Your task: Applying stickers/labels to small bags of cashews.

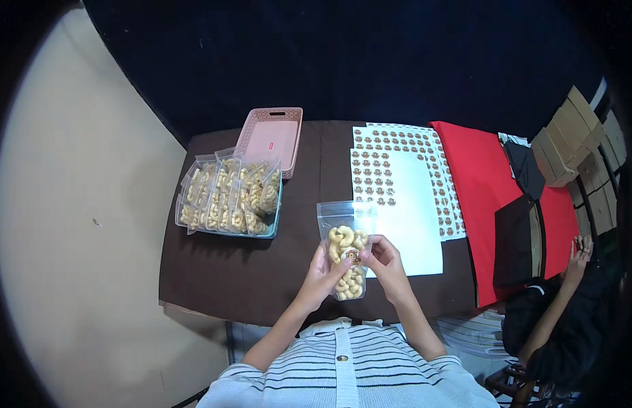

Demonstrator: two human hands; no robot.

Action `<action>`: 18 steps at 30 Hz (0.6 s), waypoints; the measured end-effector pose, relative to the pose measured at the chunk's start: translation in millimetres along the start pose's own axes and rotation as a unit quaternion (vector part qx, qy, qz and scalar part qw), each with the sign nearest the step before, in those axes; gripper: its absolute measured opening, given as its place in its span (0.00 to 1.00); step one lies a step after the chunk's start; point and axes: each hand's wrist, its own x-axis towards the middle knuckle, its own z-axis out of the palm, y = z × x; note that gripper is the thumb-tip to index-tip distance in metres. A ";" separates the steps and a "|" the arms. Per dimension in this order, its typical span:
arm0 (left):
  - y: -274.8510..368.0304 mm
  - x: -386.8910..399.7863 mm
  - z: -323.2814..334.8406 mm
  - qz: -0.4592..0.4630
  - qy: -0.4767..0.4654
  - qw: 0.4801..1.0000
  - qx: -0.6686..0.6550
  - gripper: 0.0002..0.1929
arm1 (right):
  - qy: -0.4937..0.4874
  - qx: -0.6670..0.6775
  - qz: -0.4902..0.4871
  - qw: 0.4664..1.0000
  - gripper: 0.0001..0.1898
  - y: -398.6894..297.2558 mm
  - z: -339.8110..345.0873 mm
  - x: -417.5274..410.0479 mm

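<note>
A clear zip pouch of cashews (346, 245) is held upright between my two hands, above the front of the table. My left hand (321, 275) grips its left side, the thumb lying on the front. From the right, my right hand (387, 265) holds the other edge, with its thumb on a round brown sticker (351, 257). Both thumbs partly cover the sticker, which bears writing. Just beyond the pouch lie white sheets of round stickers (410, 219); the top sheet has a large bare area where no stickers show.
At the left, a light-blue basket (267, 235) holds several filled cashew pouches (227, 194). Behind it stands a pink plastic basket (270, 137). A red cloth (464, 178), a black box (512, 245) and cardboard boxes (571, 135) are at right, near another person's hand (579, 255).
</note>
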 end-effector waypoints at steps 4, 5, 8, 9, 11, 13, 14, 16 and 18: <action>-0.1 -1.7 -3.1 -0.016 0.007 1.000 0.001 0.28 | -0.005 0.006 0.020 1.000 0.10 -2.6 5.8 -1.3; -0.9 -1.5 -3.0 -0.016 0.007 1.000 0.001 0.28 | -0.016 0.008 0.007 1.000 0.10 -1.3 5.2 -1.3; -4.8 -0.4 -3.2 0.009 0.019 1.000 0.005 0.24 | -0.033 0.002 0.006 0.999 0.10 1.2 2.4 -1.0; -5.3 -0.5 -3.2 0.009 0.019 1.000 0.005 0.24 | -0.047 -0.003 0.006 0.999 0.10 3.9 -0.2 -0.7; -6.0 -0.6 -3.0 0.005 0.026 1.000 -0.004 0.23 | -0.062 -0.009 0.010 0.998 0.12 5.1 -5.1 -0.3; -6.9 -0.7 -3.0 0.009 0.024 1.000 -0.006 0.23 | -0.095 -0.018 -0.003 0.995 0.13 6.8 -7.6 0.3; -7.5 -0.5 -2.4 0.008 0.036 0.999 -0.011 0.21 | -0.100 -0.027 -0.004 0.995 0.15 4.7 -7.5 -0.7; -7.7 -0.1 -3.3 0.007 0.042 0.999 -0.011 0.21 | -0.094 -0.029 0.013 0.995 0.15 -0.6 -6.1 -1.7; -5.2 -0.2 -1.6 0.012 0.031 0.999 0.002 0.22 | -0.067 -0.028 0.023 0.997 0.13 -0.3 -4.2 -2.1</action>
